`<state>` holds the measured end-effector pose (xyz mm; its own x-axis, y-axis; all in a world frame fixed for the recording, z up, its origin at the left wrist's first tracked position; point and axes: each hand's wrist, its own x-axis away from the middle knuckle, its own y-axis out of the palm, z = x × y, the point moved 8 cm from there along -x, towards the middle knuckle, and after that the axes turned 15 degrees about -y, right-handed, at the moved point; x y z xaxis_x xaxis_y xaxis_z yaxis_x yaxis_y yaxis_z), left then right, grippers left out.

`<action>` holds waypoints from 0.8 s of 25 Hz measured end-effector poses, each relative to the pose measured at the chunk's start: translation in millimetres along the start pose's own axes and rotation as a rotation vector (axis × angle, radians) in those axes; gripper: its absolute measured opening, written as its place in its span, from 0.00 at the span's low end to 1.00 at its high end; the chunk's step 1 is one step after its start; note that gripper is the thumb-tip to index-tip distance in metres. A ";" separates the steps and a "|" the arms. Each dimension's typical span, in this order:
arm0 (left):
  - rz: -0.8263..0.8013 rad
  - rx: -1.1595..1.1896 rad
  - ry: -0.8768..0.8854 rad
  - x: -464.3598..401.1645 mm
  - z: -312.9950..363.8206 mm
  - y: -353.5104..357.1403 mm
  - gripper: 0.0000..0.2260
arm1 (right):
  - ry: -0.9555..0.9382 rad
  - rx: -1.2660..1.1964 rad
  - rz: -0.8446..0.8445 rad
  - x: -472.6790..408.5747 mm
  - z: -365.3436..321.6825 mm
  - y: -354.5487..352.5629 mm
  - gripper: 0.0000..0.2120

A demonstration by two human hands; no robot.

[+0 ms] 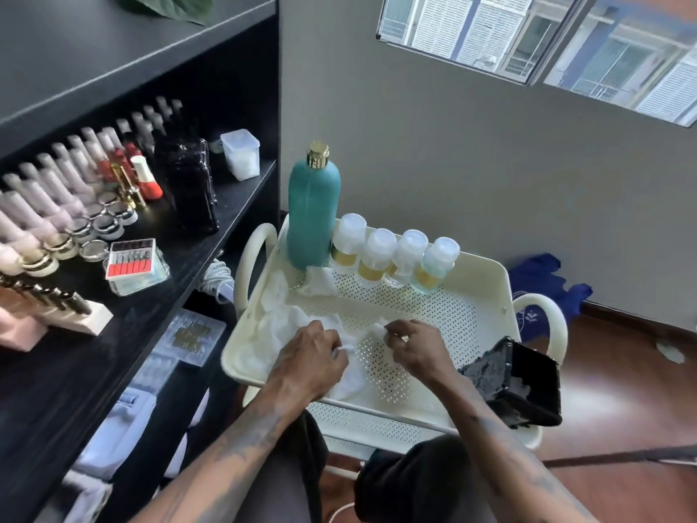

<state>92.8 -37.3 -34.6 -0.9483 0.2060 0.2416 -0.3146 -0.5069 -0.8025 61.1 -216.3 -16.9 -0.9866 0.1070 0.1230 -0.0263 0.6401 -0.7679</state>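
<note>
**Two grips on one tissue: cart tidy-up looks about half done**

Both of your hands work the top tray (pixel 490 263) of a cream, perforated cart. Your left grip (pixel 313 352) curls around one end of a white tissue (pixel 351 379). Your right grip (pixel 415 349) pinches the other end between thumb and fingertips. The tissue lies on the tray's near half and stretches between the two hands.

By the look of it, the sorting is done. A tall teal bottle (pixel 313 213) with a gold cap stands upright in the far left corner. Just beside it, four small capped bottles (pixel 379 251) line the back wall in a row.

Clearing the paper appears to be what is left. A crumpled wad (pixel 279 320) lies along the tray's left side, and another scrap (pixel 317 281) rests at the foot of the teal bottle. Whether you are spreading the held tissue or gathering it cannot be told.

A black bag (pixel 522 379) hangs at the cart's right corner, and a lower tier (pixel 377 420) shows beneath the tray. To your left, a black shelf unit (pixel 211 235) carries rows of nail polish (pixel 56 190) and a clear box of drill bits (pixel 132 266). Behind the cart is a grey wall (pixel 452 164) under a window (pixel 528 39). A blue cloth (pixel 543 281) lies on the wooden floor (pixel 622 390).
</note>
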 end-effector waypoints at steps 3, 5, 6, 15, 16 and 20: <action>-0.003 -0.030 0.013 -0.9 -0.9 2.0 0.13 | 0.126 -0.308 0.013 11.6 6.2 1.3 0.12; -0.016 -0.041 0.012 -0.5 -1.2 2.4 0.12 | 0.143 -0.362 -0.004 17.9 6.2 1.8 0.13; -0.018 -0.043 0.012 -0.4 -1.2 2.3 0.11 | 0.140 -0.362 -0.003 19.7 5.9 0.8 0.13; -0.001 -0.055 0.003 -0.7 -1.1 1.4 0.11 | 0.089 -0.398 0.057 30.8 -5.1 -9.3 0.09; 0.000 -0.053 0.002 -1.3 -2.0 1.1 0.10 | 0.075 -0.417 0.076 31.6 -7.1 -11.8 0.08; 0.004 -0.048 0.000 -3.2 -3.7 1.3 0.09 | 0.056 -0.469 0.088 38.2 -18.5 -22.9 0.08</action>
<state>95.6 -35.5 -38.4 -0.9495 0.2044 0.2380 -0.3083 -0.4669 -0.8288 27.0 -212.7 17.0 -0.9714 0.2085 0.1138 0.1449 0.8997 -0.4117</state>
